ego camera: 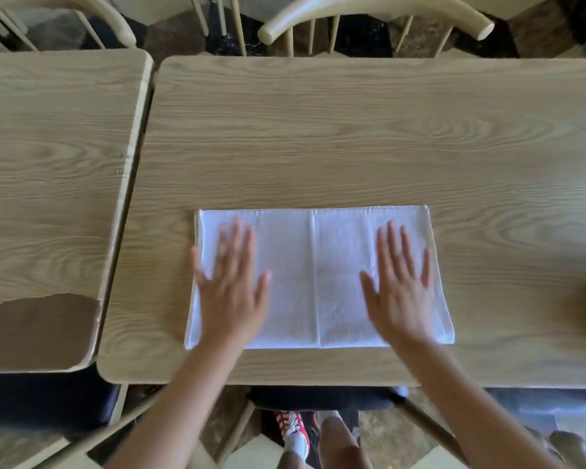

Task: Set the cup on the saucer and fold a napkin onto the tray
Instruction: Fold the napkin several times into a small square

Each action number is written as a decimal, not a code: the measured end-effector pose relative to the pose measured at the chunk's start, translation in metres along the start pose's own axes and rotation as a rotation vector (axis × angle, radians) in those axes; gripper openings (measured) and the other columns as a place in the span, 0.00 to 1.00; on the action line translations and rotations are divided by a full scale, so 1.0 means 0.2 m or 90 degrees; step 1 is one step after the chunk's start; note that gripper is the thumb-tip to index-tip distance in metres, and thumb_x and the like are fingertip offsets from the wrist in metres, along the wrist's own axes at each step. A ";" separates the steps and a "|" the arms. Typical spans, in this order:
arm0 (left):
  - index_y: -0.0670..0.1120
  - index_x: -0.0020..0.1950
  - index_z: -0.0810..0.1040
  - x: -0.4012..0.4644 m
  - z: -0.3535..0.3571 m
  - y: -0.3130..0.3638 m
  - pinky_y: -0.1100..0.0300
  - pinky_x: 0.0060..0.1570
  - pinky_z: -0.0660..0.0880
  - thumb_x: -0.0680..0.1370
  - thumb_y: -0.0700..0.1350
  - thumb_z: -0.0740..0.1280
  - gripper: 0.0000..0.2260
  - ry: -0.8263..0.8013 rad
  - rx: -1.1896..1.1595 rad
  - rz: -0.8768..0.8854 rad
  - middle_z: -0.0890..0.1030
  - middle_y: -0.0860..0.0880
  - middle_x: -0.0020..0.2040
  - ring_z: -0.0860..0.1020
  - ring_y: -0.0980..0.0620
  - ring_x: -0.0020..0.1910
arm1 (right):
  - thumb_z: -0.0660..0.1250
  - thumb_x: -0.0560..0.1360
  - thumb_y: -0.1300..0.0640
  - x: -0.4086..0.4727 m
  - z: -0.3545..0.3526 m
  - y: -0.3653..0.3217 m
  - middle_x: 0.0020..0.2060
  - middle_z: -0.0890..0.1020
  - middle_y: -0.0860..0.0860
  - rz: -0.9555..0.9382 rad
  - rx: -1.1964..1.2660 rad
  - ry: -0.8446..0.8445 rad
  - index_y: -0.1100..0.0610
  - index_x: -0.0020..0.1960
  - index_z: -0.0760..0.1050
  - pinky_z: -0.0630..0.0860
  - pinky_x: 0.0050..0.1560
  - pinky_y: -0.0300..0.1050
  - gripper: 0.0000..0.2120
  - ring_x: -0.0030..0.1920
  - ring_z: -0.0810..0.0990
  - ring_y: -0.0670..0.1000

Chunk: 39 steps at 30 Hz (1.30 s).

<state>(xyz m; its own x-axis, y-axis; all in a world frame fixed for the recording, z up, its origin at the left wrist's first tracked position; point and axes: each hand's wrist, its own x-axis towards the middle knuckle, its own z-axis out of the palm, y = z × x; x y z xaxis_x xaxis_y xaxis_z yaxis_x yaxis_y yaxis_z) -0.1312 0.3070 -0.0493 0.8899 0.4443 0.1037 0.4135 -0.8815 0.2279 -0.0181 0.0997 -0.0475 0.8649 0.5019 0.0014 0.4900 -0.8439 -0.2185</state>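
White cloth is the one task thing that shows from the head camera: the napkin (318, 275) lies flat on the wooden table (352, 137), near its front edge, as a wide rectangle with a crease running front to back through its middle. The left hand (229, 289) is over the left half and the right hand (401, 286) over the right half, each with fingers straight and spread, gripping nothing. Both hands are blurred, so whether the palms press the cloth or hover just above it is hard to say. The doubled look of the edges suggests one fold is already made, and the hands seem to be smoothing it. No cup, saucer or tray shows in this view, so that part of the task cannot be judged from here. Left to do, as far as I can judge: fold the napkin smaller and carry it to the tray.
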 end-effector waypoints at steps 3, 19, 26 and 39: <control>0.51 0.76 0.50 -0.19 0.09 0.28 0.41 0.71 0.44 0.80 0.52 0.45 0.24 -0.065 -0.044 0.090 0.51 0.49 0.77 0.51 0.50 0.76 | 0.48 0.77 0.51 -0.20 0.08 -0.23 0.75 0.52 0.52 -0.029 0.017 -0.052 0.54 0.76 0.48 0.47 0.74 0.60 0.28 0.75 0.50 0.54; 0.53 0.76 0.47 -0.36 0.03 -0.12 0.38 0.72 0.52 0.75 0.65 0.46 0.32 -0.177 0.073 -0.039 0.49 0.43 0.77 0.47 0.43 0.76 | 0.40 0.74 0.39 -0.37 0.04 0.28 0.75 0.45 0.48 0.163 -0.051 -0.115 0.50 0.75 0.39 0.41 0.75 0.58 0.32 0.75 0.42 0.47; 0.53 0.76 0.44 -0.37 0.02 -0.11 0.40 0.73 0.48 0.75 0.65 0.44 0.32 -0.180 0.057 -0.054 0.46 0.44 0.77 0.44 0.45 0.76 | 0.38 0.75 0.39 -0.38 0.02 0.30 0.74 0.42 0.46 0.185 -0.028 -0.113 0.50 0.74 0.36 0.36 0.74 0.57 0.31 0.74 0.39 0.45; 0.53 0.76 0.48 -0.30 0.22 0.47 0.32 0.69 0.48 0.77 0.61 0.48 0.28 -0.168 0.036 0.059 0.50 0.46 0.77 0.50 0.44 0.76 | 0.66 0.74 0.55 -0.37 -0.10 0.21 0.63 0.72 0.59 0.345 0.252 0.025 0.57 0.72 0.59 0.67 0.59 0.56 0.30 0.60 0.69 0.59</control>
<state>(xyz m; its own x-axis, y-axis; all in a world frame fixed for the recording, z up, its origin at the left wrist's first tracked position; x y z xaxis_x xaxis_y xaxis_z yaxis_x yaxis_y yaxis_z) -0.1371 0.1913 -0.0769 0.9408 0.3106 -0.1353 0.3312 -0.9274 0.1740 -0.0586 0.0233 -0.0379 0.9844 0.0132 -0.1757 -0.0852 -0.8372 -0.5402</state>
